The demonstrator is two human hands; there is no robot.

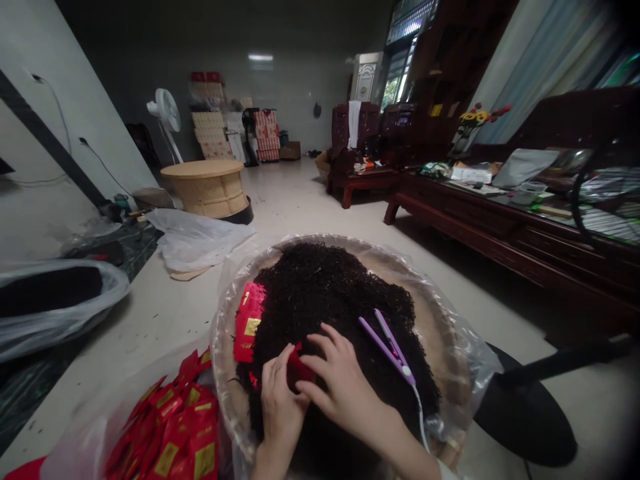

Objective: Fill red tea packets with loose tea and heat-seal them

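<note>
Over the dark heap [330,287] is a red packet [301,375], its direction and long axis too covered to tell; the left hand [281,395] clamps its side; the right hand [344,383], fingers spread apart, is at its edge.

Red packet [301,375], small, partly covered, held between the fingers [325,348] toward the leaves' seven o'clock side. Leaves [320,287]: nearly black, thin, loose, heaped in a broad mound.

Home living room, wooden armchair [341,121], flowers [474,117], curtain [550,70]
</note>
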